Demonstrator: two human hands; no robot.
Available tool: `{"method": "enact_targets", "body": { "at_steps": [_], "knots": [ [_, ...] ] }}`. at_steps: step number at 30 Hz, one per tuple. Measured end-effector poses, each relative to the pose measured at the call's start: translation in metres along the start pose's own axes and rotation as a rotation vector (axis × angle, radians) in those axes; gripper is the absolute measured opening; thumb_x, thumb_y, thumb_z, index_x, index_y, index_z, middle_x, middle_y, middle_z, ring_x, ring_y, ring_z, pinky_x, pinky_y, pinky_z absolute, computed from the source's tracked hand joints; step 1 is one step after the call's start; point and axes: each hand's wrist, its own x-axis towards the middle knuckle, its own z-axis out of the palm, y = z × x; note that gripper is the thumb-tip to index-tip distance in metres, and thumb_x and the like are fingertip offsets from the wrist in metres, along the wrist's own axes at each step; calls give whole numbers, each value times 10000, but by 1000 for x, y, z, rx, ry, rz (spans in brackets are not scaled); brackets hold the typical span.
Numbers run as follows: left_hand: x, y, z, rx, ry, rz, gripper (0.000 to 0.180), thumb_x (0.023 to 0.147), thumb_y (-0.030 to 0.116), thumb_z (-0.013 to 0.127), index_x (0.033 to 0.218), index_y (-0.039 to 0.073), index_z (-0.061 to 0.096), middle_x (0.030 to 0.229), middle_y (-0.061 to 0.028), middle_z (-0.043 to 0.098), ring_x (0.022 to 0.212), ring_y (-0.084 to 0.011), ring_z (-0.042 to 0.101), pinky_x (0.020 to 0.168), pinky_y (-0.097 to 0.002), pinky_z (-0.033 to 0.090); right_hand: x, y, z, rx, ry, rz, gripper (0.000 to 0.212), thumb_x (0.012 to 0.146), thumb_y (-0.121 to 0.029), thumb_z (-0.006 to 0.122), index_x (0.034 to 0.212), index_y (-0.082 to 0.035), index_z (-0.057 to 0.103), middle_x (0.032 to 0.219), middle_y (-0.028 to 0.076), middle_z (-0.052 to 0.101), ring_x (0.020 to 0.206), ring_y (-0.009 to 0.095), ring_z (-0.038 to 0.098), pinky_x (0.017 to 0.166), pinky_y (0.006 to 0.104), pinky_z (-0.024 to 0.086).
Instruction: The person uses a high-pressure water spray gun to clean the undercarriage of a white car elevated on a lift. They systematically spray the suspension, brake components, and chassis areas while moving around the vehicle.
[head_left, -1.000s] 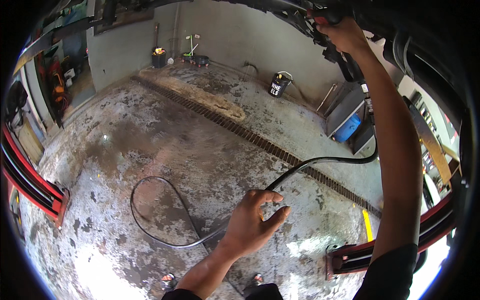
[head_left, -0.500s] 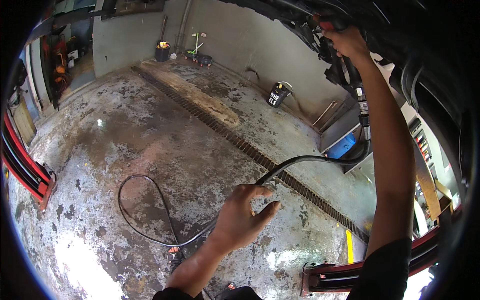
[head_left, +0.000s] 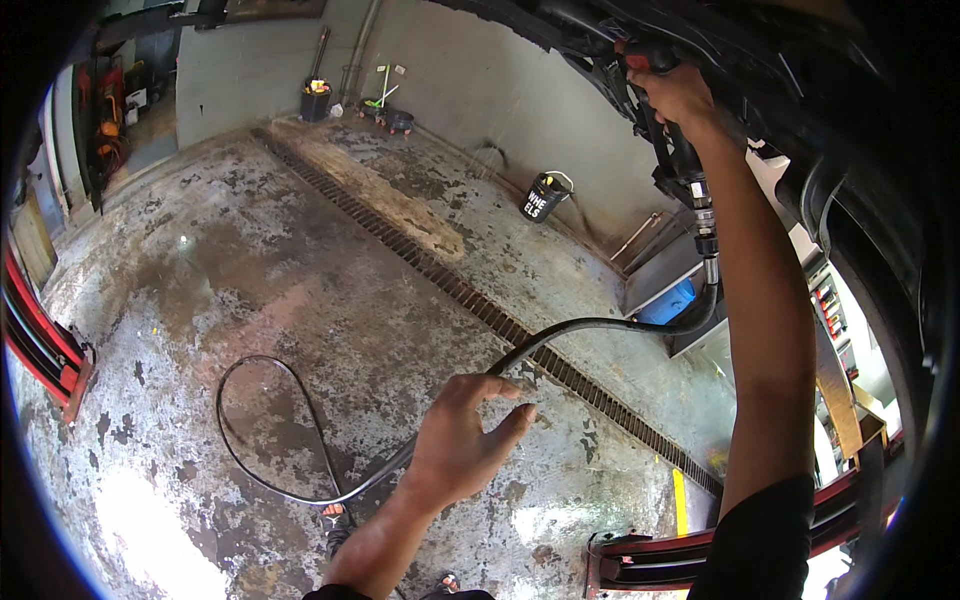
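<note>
High at the upper right, my right hand (head_left: 680, 95) is closed around a black hand-held tool with a red part (head_left: 652, 58), close under the dark vehicle underside (head_left: 800, 90). What kind of tool it is cannot be made out. Below its black grip, silver couplings (head_left: 704, 215) join it to a thick black hose (head_left: 590, 325). That hose curves down to the left and passes behind my left hand (head_left: 465, 435). My left hand is held out with thumb and fingers apart, nothing gripped in it. Lower left, the hose loops on the floor near my foot.
A slotted drain (head_left: 450, 280) crosses the worn, wet floor (head_left: 300, 260) diagonally. Along the wall stand a black bucket (head_left: 545, 197) and another bin (head_left: 315, 103). Red lift arms (head_left: 660, 562) reach in at lower right and left (head_left: 45, 340). A blue container (head_left: 668, 302) sits beside a cabinet.
The view has shifted slightly, so the floor and wall items sit a little further left. My right hand stays on the tool, and my left hand keeps its open pose.
</note>
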Motion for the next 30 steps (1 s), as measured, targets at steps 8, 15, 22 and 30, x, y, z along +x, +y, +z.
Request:
{"method": "enact_targets", "body": {
  "at_steps": [8, 15, 22, 30],
  "knots": [
    [20, -30, -9, 35, 2, -69, 323, 916, 256, 750, 1108, 13, 658, 1097, -179, 685, 994, -257, 676, 776, -384, 552, 17, 4, 21, 77, -8, 93, 350, 817, -373, 801, 863, -39, 704, 651, 38, 618, 506, 149, 566, 515, 341, 482],
    [84, -138, -63, 221, 257, -232, 444, 947, 300, 697, 1309, 68, 584, 1117, -181, 707, 840, -256, 728, 737, -415, 582, 9, 12, 50, 666, -49, 364, 292, 845, -349, 805, 927, -86, 707, 698, 29, 606, 520, 148, 559, 508, 338, 496],
    [165, -71, -3, -191, 56, -26, 607, 847, 354, 774, 1344, 66, 576, 1094, -169, 700, 1003, -305, 699, 871, -395, 552, -48, -12, 77, 900, -136, 370, 246, 874, -361, 785, 990, -174, 674, 679, -25, 556, 504, 107, 501, 461, 314, 447],
    [207, -7, 57, 310, 283, 80, 844, 796, 334, 742, 1467, 28, 331, 1209, -236, 599, 1131, -400, 599, 977, -500, 506, -85, -24, 122, 1133, -90, 347, 246, 919, -310, 750, 1123, -224, 645, 739, -30, 539, 577, 120, 504, 524, 333, 459]
  ]
}}
